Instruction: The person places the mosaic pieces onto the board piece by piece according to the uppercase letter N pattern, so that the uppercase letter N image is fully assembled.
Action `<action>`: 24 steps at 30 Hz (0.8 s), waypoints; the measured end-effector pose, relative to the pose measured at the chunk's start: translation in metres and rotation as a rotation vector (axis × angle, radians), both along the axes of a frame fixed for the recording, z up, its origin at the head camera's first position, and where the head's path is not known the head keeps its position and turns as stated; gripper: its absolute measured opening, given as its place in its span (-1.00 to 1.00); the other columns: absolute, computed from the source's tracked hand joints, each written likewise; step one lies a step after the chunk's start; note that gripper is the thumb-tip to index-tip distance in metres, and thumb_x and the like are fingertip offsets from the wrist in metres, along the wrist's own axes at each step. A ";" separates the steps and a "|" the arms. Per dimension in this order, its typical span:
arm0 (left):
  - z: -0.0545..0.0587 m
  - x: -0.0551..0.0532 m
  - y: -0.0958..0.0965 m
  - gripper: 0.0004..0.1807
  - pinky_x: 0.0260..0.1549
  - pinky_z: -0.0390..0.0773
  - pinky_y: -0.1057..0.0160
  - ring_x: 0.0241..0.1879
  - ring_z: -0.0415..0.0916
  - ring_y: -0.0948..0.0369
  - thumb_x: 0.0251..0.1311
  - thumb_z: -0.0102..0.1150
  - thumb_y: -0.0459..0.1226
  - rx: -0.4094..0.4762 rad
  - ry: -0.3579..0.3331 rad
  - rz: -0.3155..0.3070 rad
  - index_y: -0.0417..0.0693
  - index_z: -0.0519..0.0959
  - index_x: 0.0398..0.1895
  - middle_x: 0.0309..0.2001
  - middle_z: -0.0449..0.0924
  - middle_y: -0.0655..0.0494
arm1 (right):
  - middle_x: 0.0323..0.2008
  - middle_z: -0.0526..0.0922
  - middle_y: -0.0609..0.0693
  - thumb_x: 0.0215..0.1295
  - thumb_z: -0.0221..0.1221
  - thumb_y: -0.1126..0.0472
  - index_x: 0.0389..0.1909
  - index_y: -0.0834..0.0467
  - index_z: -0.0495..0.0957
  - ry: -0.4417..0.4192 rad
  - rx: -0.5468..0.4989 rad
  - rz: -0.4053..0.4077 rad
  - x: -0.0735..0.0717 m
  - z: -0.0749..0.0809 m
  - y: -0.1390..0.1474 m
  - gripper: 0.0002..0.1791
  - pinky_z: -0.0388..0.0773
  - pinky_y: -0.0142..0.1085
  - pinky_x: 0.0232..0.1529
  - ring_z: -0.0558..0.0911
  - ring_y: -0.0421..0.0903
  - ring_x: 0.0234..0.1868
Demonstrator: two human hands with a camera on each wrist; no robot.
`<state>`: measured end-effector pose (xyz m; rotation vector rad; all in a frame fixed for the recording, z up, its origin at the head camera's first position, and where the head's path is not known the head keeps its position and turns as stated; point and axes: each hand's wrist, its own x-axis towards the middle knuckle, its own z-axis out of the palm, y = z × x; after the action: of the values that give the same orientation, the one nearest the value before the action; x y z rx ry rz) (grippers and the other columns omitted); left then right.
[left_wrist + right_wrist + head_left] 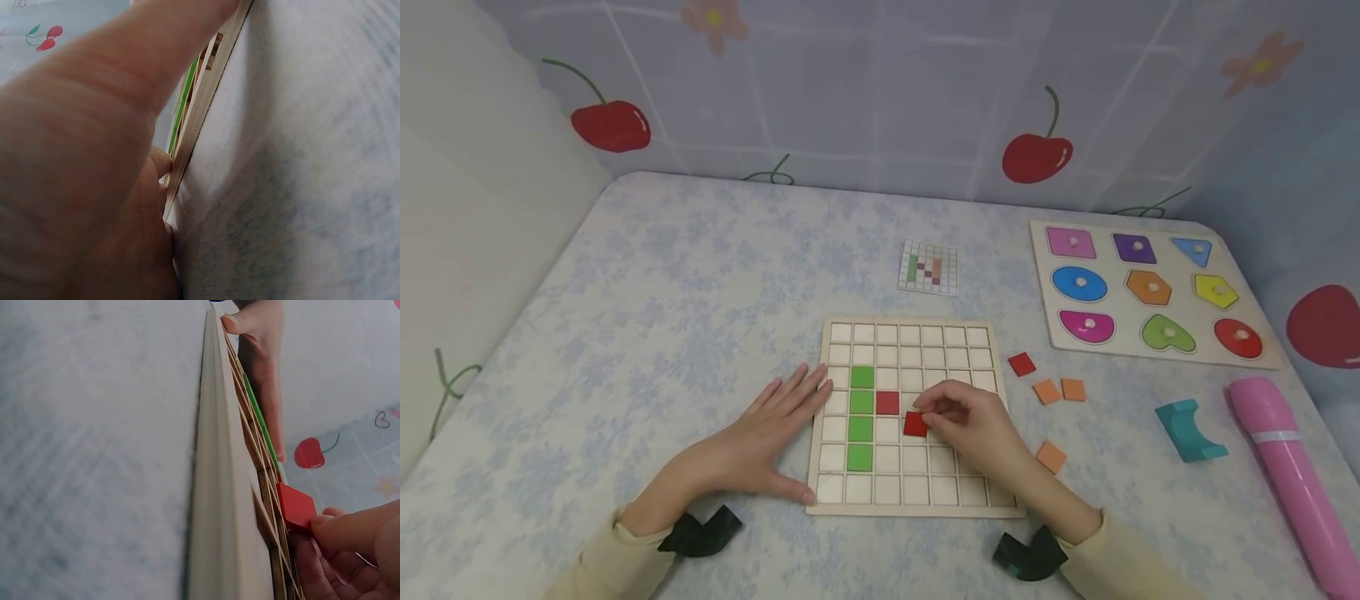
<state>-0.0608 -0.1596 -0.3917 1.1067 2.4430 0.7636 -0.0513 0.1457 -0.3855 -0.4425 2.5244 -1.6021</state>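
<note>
A wooden grid board [917, 511] lies on the table. My left hand [752, 442] rests along its left side, fingers spread, with the fingertips and thumb touching the frame. Over the middle of the grid, my right hand [973, 425] pinches a red square tile [914, 424] between thumb and fingers. In the right wrist view this tile [295, 505] is tilted, its lower edge close to the slats; whether it touches them I cannot tell. Several green tiles [861, 402] fill a column in the second column from the left. Another red tile [887, 403] sits in the third column.
Right of the board lie a loose red tile [1022, 364] and orange tiles [1051, 457]. A printed pattern card [928, 267] lies behind it. Farther right are a knobbed shape puzzle [1120, 312], a teal curved block [1189, 431] and a pink microphone-shaped object [1292, 475].
</note>
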 end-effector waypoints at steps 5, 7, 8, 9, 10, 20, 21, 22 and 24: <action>0.002 0.000 0.001 0.32 0.26 -0.40 -0.05 0.40 -0.54 0.01 -0.15 0.31 0.27 0.004 -0.004 0.002 -0.16 -0.25 0.48 0.47 -0.44 -0.03 | -0.35 0.64 -0.16 0.08 0.27 0.51 -0.34 0.10 0.64 0.075 0.051 0.043 0.002 0.000 -0.002 -0.76 0.57 -0.34 -0.31 0.61 -0.22 -0.38; 0.002 0.001 0.000 0.32 0.26 -0.40 -0.05 0.40 -0.54 0.00 -0.15 0.32 0.26 0.008 -0.004 0.003 -0.16 -0.25 0.48 0.47 -0.43 -0.03 | -0.35 0.63 -0.17 0.07 0.28 0.51 -0.35 0.09 0.63 0.094 0.077 0.056 0.002 0.000 -0.002 -0.75 0.57 -0.35 -0.31 0.59 -0.24 -0.38; 0.002 0.001 0.000 0.32 0.26 -0.39 -0.05 0.40 -0.53 0.00 -0.15 0.32 0.25 0.009 -0.005 0.004 -0.17 -0.24 0.48 0.47 -0.43 -0.04 | -0.36 0.63 -0.17 0.06 0.28 0.51 -0.35 0.09 0.63 0.102 0.091 0.061 0.002 0.000 -0.002 -0.74 0.56 -0.36 -0.31 0.58 -0.24 -0.38; 0.002 0.001 0.000 0.32 0.26 -0.39 -0.06 0.40 -0.53 0.00 -0.15 0.32 0.25 0.010 -0.007 0.004 -0.17 -0.24 0.48 0.47 -0.43 -0.04 | -0.36 0.62 -0.18 0.06 0.28 0.51 -0.35 0.08 0.63 0.109 0.102 0.065 0.003 0.000 -0.002 -0.74 0.56 -0.36 -0.32 0.57 -0.25 -0.38; 0.002 0.001 0.001 0.32 0.26 -0.39 -0.06 0.40 -0.53 0.00 -0.15 0.32 0.25 0.011 -0.008 0.002 -0.17 -0.24 0.48 0.47 -0.43 -0.04 | -0.36 0.62 -0.18 0.05 0.29 0.51 -0.35 0.08 0.63 0.118 0.110 0.066 0.003 -0.001 -0.003 -0.74 0.55 -0.36 -0.32 0.57 -0.25 -0.39; 0.003 0.000 0.002 0.32 0.26 -0.38 -0.06 0.40 -0.54 0.01 -0.15 0.30 0.27 -0.001 0.001 -0.006 -0.17 -0.24 0.48 0.47 -0.44 -0.03 | -0.38 0.62 -0.21 0.06 0.30 0.48 -0.36 0.06 0.64 0.121 0.135 0.036 0.004 0.002 -0.001 -0.76 0.54 -0.38 -0.34 0.55 -0.28 -0.40; 0.003 0.000 0.002 0.32 0.26 -0.38 -0.06 0.40 -0.54 0.01 -0.15 0.30 0.27 -0.001 0.001 -0.004 -0.17 -0.24 0.48 0.47 -0.44 -0.03 | -0.37 0.62 -0.21 0.08 0.30 0.46 -0.34 0.06 0.65 0.105 0.131 0.031 0.003 0.004 0.000 -0.78 0.55 -0.38 -0.32 0.56 -0.28 -0.39; 0.003 0.000 0.002 0.32 0.26 -0.38 -0.06 0.40 -0.54 0.01 -0.15 0.30 0.27 -0.001 0.002 -0.002 -0.17 -0.24 0.48 0.47 -0.44 -0.03 | -0.36 0.63 -0.20 0.10 0.30 0.44 -0.33 0.07 0.65 0.096 0.124 0.031 0.002 0.007 0.002 -0.80 0.55 -0.36 -0.31 0.57 -0.27 -0.37; 0.002 0.001 0.001 0.32 0.26 -0.39 -0.06 0.40 -0.54 0.01 -0.15 0.30 0.27 0.002 -0.002 0.002 -0.16 -0.24 0.48 0.47 -0.44 -0.02 | -0.34 0.64 -0.18 0.14 0.28 0.39 -0.29 0.10 0.65 0.075 0.120 0.025 0.001 0.014 0.009 -0.84 0.55 -0.34 -0.27 0.59 -0.25 -0.34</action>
<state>-0.0600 -0.1587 -0.3896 1.1032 2.4427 0.7678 -0.0504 0.1542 -0.3714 -0.5273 2.6408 -1.4412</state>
